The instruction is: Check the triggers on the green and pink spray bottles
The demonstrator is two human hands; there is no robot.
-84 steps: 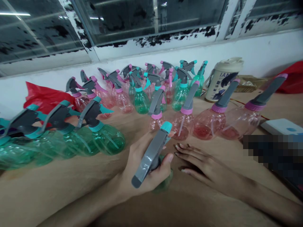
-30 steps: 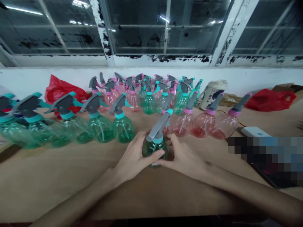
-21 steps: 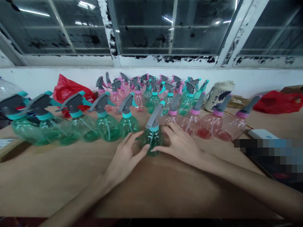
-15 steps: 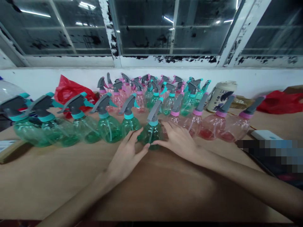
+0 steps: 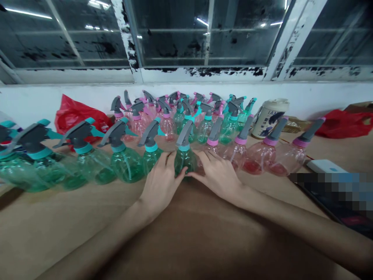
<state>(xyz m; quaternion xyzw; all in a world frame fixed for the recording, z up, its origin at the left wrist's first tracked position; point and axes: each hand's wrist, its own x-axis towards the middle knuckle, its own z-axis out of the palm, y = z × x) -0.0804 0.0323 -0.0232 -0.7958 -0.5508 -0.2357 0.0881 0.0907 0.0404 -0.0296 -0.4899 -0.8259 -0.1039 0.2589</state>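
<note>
A green spray bottle (image 5: 184, 157) with a grey trigger and teal collar stands upright on the brown table (image 5: 201, 241). It closes the gap between a row of green bottles (image 5: 124, 165) on its left and a row of pink bottles (image 5: 262, 155) on its right. My left hand (image 5: 160, 184) cups its left side, thumb at the front and fingers curled round. On the other side my right hand (image 5: 218, 175) cups it the same way. Both hands press against the bottle's lower body.
Several more pink and green spray bottles (image 5: 189, 112) crowd the back by the white wall. A red bag (image 5: 75, 116) lies back left, another red bag (image 5: 340, 124) back right. A printed tumbler (image 5: 269, 116) and a flat white box (image 5: 325, 166) sit to the right.
The green bottle, first held in my left hand alone, was set down. Both hands slid it away from me into the line of bottles.
</note>
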